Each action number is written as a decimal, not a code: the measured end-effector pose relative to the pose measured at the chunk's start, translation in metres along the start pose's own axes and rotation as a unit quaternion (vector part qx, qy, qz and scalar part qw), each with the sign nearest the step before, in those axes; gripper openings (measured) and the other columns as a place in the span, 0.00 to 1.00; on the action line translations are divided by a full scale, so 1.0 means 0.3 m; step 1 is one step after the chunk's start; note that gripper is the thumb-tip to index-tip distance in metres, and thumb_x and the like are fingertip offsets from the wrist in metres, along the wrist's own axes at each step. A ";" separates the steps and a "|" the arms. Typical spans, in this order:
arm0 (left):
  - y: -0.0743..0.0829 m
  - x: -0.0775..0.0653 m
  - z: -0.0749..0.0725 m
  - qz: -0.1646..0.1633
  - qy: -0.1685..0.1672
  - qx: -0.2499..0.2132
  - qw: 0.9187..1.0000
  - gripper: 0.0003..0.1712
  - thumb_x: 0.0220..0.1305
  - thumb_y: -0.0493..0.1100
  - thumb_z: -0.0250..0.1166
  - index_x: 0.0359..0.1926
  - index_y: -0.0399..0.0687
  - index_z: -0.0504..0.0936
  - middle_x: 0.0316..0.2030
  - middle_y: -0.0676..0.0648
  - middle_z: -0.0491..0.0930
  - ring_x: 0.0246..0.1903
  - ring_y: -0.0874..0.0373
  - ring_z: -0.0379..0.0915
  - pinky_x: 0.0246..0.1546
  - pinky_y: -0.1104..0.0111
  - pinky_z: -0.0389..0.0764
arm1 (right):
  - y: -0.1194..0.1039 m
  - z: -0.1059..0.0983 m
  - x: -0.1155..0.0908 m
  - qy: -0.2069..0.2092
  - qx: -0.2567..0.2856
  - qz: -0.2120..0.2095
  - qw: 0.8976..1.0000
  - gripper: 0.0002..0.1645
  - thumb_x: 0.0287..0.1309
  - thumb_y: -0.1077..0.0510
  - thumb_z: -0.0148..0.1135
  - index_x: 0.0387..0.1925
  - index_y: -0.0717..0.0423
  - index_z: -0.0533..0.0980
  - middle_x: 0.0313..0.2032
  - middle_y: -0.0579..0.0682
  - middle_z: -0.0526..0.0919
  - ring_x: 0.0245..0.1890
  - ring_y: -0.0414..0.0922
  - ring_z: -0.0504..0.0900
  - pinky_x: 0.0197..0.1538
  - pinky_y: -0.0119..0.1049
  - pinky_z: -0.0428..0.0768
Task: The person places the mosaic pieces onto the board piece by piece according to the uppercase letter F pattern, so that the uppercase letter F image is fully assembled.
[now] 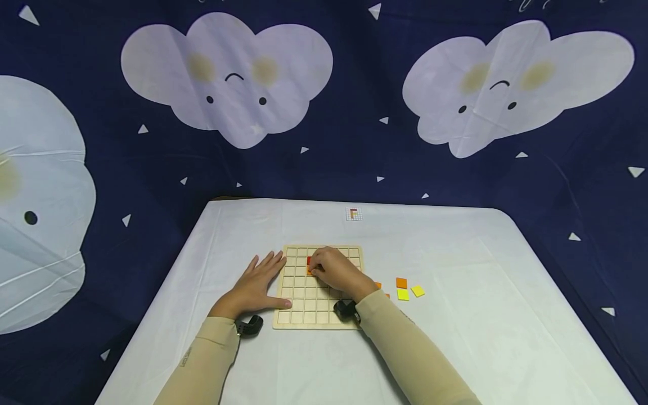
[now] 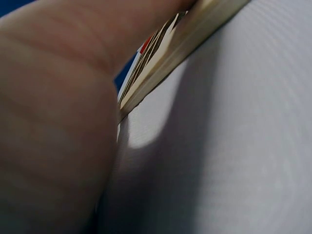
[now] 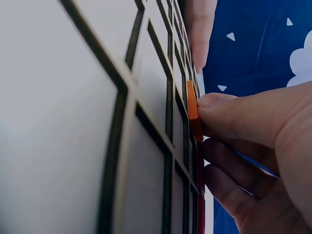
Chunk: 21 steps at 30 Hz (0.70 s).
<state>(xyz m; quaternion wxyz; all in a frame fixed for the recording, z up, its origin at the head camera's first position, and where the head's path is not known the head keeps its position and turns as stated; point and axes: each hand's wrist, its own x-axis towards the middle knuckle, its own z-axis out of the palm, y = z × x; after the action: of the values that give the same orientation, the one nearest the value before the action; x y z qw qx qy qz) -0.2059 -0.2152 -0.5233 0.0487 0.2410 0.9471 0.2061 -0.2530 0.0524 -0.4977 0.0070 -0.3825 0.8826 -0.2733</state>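
Observation:
A wooden grid board point(image 1: 304, 316) lies on the white table. My left hand point(image 1: 252, 289) is spread at its left side, with fingertips and thumb on the border; the left wrist view shows this hand point(image 2: 53, 117) close by the board's edge point(image 2: 163, 70). Over the board's upper middle, my right hand point(image 1: 336, 270) pinches an orange square tile point(image 1: 309, 271). In the right wrist view this orange tile point(image 3: 193, 114) stands slightly tilted at a cell, thumb against it. Just above it in the head view sits a red tile point(image 1: 309, 260); the right hand covers the cells beside it.
Right of the board lie a loose orange tile point(image 1: 401, 283), a yellow tile point(image 1: 403, 294) and another yellow tile point(image 1: 417, 291). More orange pieces point(image 1: 378, 286) are partly hidden by the right wrist. A small pattern card point(image 1: 354, 214) lies near the table's far edge.

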 end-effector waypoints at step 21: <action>0.004 0.000 0.000 -0.002 0.003 -0.001 1.000 0.74 0.48 0.79 0.73 0.83 0.40 0.56 0.82 0.41 0.48 0.81 0.43 0.39 0.78 0.45 0.33 | 0.007 0.013 -0.009 0.003 -0.030 -0.034 0.999 0.08 0.65 0.67 0.73 0.43 0.57 0.90 0.46 0.48 0.85 0.52 0.48 0.82 0.63 0.40 0.78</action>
<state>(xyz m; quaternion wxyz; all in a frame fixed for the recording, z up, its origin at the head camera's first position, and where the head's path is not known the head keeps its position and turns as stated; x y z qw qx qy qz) -0.2054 -0.2142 -0.5229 0.0464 0.2384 0.9476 0.2077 -0.2517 0.0537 -0.5026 -0.0165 -0.4115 0.8769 -0.2478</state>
